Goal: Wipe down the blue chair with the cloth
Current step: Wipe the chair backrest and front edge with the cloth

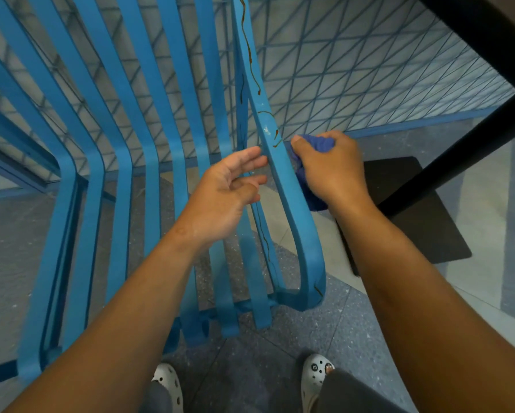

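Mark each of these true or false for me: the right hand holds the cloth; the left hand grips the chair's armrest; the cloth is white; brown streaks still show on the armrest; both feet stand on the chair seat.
1. The right hand holds the cloth: true.
2. The left hand grips the armrest: false. Its fingers are relaxed and open beside the armrest.
3. The cloth is white: false. It is blue.
4. Brown streaks show on the armrest: true.
5. Both feet stand on the chair seat: false. The shoes are on the floor.
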Available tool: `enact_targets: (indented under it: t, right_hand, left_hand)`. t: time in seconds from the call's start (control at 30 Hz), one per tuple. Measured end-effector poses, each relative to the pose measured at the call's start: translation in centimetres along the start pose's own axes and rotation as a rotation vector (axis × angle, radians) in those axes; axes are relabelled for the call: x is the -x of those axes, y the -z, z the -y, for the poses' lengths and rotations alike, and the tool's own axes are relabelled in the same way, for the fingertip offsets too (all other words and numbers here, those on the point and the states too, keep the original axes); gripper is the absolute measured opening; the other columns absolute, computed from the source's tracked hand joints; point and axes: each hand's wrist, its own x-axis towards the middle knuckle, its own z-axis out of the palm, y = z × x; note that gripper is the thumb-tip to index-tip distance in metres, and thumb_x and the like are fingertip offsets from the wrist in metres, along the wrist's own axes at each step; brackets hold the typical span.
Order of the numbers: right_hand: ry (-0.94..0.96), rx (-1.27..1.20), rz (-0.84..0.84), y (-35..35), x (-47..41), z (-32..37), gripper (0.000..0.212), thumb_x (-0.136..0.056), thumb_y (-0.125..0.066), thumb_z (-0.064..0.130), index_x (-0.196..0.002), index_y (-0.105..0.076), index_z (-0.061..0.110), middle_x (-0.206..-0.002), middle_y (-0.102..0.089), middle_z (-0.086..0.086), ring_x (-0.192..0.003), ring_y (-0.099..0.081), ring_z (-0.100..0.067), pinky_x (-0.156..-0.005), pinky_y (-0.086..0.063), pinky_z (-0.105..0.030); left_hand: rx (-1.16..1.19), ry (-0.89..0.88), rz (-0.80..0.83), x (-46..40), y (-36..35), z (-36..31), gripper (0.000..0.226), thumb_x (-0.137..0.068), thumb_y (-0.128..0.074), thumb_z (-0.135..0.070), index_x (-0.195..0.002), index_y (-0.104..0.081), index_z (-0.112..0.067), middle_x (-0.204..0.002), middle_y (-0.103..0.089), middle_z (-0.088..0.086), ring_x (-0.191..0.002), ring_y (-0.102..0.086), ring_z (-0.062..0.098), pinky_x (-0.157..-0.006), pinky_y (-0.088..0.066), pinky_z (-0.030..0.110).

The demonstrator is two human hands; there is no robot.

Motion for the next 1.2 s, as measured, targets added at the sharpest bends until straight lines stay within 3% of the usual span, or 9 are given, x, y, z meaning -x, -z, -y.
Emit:
enact_targets:
  t: [0.17, 0.27, 0.43, 0.57, 0.73, 0.83, 0.93, 1.07, 1.2]
  right_hand:
    - [0.022, -0.106, 0.051, 1.4, 2.9, -1.0, 0.037, -0.084, -0.077, 0.039, -0.065, -0.050, 0.023, -0.054, -0.054, 0.017, -0.051, -0.047, 0.004, -0.056, -0.042, -0.015]
    - [0.055, -0.053, 0.110, 0.3, 3.6, -0.8, 0.036, -0.080, -0.081, 0.037, -0.066, -0.051, 0.023, -0.061, -0.058, 0.013, -0.060, -0.054, -0.004, -0.064, -0.050, -0.025]
    - [-0.008, -0.030, 0.024, -0.4, 0.3, 0.5, 0.040, -0.089, -0.076, 0.034, -0.067, -0.045, 0.024, -0.059, -0.050, 0.013, -0.046, -0.047, 0.008, -0.052, -0.035, -0.012]
    - [0.078, -0.040, 0.000, 0.1, 1.6, 0.2, 0.036, -0.091, -0.073, 0.034, -0.068, -0.047, 0.022, -0.062, -0.051, 0.010, -0.052, -0.050, 0.008, -0.053, -0.038, -0.009]
    - [0.141, 0.067, 0.165, 2.2, 6.5, -0.8, 0.024, -0.090, -0.073, 0.039, -0.084, -0.059, 0.020, -0.079, -0.063, 0.006, -0.072, -0.059, -0.005, -0.064, -0.044, -0.016]
    - [0.194, 0.145, 0.371, 5.3, 8.4, -1.5, 0.018, -0.090, -0.074, 0.037, -0.091, -0.058, 0.026, -0.083, -0.061, 0.010, -0.076, -0.059, -0.004, -0.062, -0.044, -0.014]
    - [0.166, 0.152, 0.582, 8.4, 8.2, -1.6, 0.019, -0.086, -0.078, 0.032, -0.095, -0.062, 0.030, -0.091, -0.066, 0.016, -0.082, -0.064, 0.001, -0.065, -0.048, -0.010]
    - [0.190, 0.089, 0.370, 7.1, 6.6, -1.1, 0.021, -0.084, -0.080, 0.033, -0.100, -0.067, 0.029, -0.096, -0.068, 0.016, -0.090, -0.064, 0.002, -0.073, -0.048, -0.010]
    - [0.153, -0.004, 0.282, 4.0, 8.0, -1.1, 0.015, -0.091, -0.075, 0.031, -0.095, -0.064, 0.022, -0.089, -0.067, 0.008, -0.081, -0.063, -0.007, -0.075, -0.053, -0.033]
  left_hand:
    - [-0.017, 0.001, 0.045, 0.2, 0.3, 0.0, 0.061, -0.095, -0.052, 0.014, -0.146, -0.048, -0.020, -0.138, -0.061, -0.009, -0.118, -0.065, 0.006, -0.097, -0.055, 0.028]
    - [0.009, 0.004, 0.036, 0.2, 0.2, 0.0, 0.063, -0.095, -0.050, 0.016, -0.147, -0.047, -0.019, -0.139, -0.061, -0.007, -0.120, -0.064, 0.007, -0.097, -0.054, 0.029]
    - [0.024, -0.001, 0.056, 0.3, 0.3, -0.2, 0.062, -0.096, -0.049, 0.015, -0.147, -0.046, -0.020, -0.141, -0.060, -0.007, -0.121, -0.064, 0.007, -0.098, -0.055, 0.028]
    - [0.035, -0.005, 0.075, 0.2, 0.5, 0.1, 0.061, -0.097, -0.051, 0.013, -0.146, -0.047, -0.023, -0.140, -0.062, -0.009, -0.121, -0.063, 0.006, -0.097, -0.055, 0.028]
    - [0.087, -0.014, 0.058, 0.4, 0.0, 0.3, 0.050, -0.096, -0.061, -0.008, -0.143, -0.052, -0.025, -0.140, -0.061, -0.011, -0.117, -0.066, 0.009, -0.093, -0.057, 0.034]
    - [0.135, 0.011, 0.031, 0.9, -0.8, 0.1, 0.055, -0.088, -0.065, -0.023, -0.143, -0.054, -0.022, -0.139, -0.061, -0.013, -0.110, -0.070, 0.013, -0.083, -0.059, 0.029]
    - [0.184, 0.049, 0.011, 1.2, -1.4, 0.0, 0.057, -0.089, -0.067, -0.024, -0.144, -0.052, -0.021, -0.133, -0.064, -0.011, -0.104, -0.073, 0.016, -0.080, -0.058, 0.029]
    - [0.160, 0.042, 0.012, 1.0, -1.2, 0.1, 0.050, -0.097, -0.063, -0.005, -0.143, -0.052, -0.020, -0.134, -0.063, -0.005, -0.102, -0.073, 0.018, -0.081, -0.059, 0.030]
    - [0.173, 0.058, -0.012, 0.6, -1.2, 0.1, 0.048, -0.099, -0.055, 0.005, -0.142, -0.053, -0.015, -0.133, -0.064, 0.000, -0.098, -0.074, 0.015, -0.078, -0.059, 0.028]
